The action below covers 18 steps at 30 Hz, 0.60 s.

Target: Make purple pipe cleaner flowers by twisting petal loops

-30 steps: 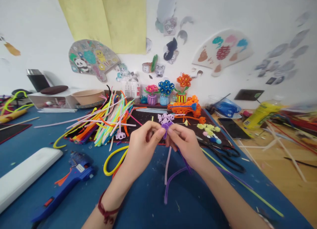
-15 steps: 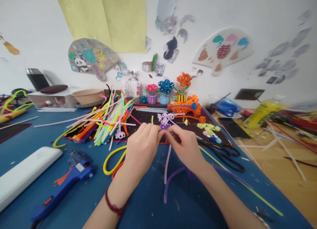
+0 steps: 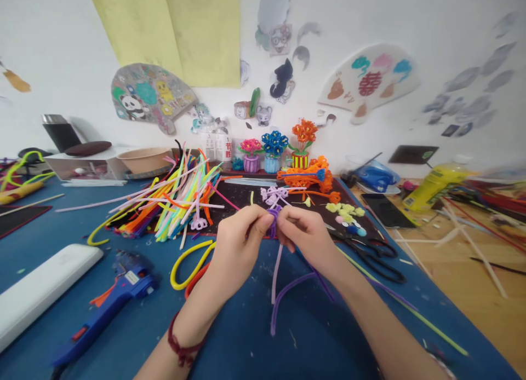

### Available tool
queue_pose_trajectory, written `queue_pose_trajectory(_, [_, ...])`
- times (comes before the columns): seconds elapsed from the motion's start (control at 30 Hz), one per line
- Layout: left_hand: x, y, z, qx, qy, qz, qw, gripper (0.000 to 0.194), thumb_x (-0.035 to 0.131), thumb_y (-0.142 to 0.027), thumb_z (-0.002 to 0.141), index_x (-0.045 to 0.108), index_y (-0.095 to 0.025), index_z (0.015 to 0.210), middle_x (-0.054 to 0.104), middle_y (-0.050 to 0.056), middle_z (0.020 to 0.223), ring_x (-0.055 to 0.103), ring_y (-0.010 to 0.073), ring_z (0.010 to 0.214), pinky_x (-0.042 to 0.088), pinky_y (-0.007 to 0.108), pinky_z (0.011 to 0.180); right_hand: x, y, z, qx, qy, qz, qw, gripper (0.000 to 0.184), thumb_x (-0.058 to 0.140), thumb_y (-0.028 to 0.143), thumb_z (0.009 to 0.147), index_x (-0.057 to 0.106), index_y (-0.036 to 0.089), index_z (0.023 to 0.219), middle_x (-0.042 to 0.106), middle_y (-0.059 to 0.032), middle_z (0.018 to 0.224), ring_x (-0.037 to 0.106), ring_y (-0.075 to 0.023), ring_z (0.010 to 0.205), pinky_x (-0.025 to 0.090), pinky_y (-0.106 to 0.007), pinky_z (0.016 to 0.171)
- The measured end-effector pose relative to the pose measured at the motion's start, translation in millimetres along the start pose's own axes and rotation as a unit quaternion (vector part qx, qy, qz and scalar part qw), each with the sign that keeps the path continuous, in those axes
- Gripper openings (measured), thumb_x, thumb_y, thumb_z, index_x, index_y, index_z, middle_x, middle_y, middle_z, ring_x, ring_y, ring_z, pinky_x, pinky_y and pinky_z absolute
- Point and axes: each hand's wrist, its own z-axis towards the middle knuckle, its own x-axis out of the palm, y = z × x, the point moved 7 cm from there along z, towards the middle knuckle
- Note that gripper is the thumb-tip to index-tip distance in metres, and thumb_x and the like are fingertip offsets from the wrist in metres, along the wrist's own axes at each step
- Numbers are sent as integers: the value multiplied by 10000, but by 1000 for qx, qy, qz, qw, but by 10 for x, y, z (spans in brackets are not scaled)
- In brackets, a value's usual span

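Observation:
Between my fingertips is a purple pipe cleaner [image 3: 274, 222], bent into small loops. My left hand [image 3: 242, 243] pinches it from the left. My right hand [image 3: 304, 235] grips its other side, fingers curled, so part of the loops is hidden. Below my hands, a loose purple pipe cleaner [image 3: 283, 306] curves over the blue table mat, close to a pale lilac one [image 3: 276, 278]. Just beyond my fingers lie lilac looped pipe-cleaner pieces [image 3: 274, 195]. A yellow pipe-cleaner loop [image 3: 177, 270] rests beside my left forearm.
A colourful pipe-cleaner heap [image 3: 181, 199] lies at left, with a blue glue gun [image 3: 110, 303] nearer. Black scissors [image 3: 376, 254] and a phone [image 3: 386, 210] are at right. Pipe-cleaner flowers in pots [image 3: 272, 163] stand along the wall, by an orange pipe-cleaner bundle [image 3: 306, 177].
The purple loops have turned more upright between my fingers. My left hand has rotated so its thumb shows, and my right fingers have curled in further.

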Motion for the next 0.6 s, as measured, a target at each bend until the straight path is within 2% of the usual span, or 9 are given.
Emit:
queue_pose_trajectory(0.1, [12,82,13,-79,13,-90,993,326,496,-362,922,511,-168,660,456,-31,595,397,103,558,314,225,526,1,18,-3,0,4,19,1000,296,540,356,879,506,184,641,525,43,529,430,-73,413,350,-204,416])
queue_pose_trajectory(0.2, [30,135,8,-125,13,-171,977,364,530,-422,891,539,-156,644,465,-22,610,394,107,579,322,228,531,12,36,-10,-4,13,30,999,302,544,368,882,507,183,647,526,42,539,430,-71,422,356,-201,418])
queue_pose_trajectory(0.4, [101,166,-12,-157,34,-282,946,378,571,-423,868,513,-154,609,446,-23,609,373,105,593,319,234,560,62,51,-26,0,52,64,997,339,561,422,883,523,177,653,516,40,544,430,-68,435,348,-196,417])
queue_pose_trajectory(0.6, [160,210,-22,-177,61,-337,923,363,531,-402,894,513,-158,627,469,0,667,445,135,669,386,273,672,95,101,-53,1,68,85,994,310,558,387,902,532,172,680,519,34,587,425,-69,466,346,-200,445])
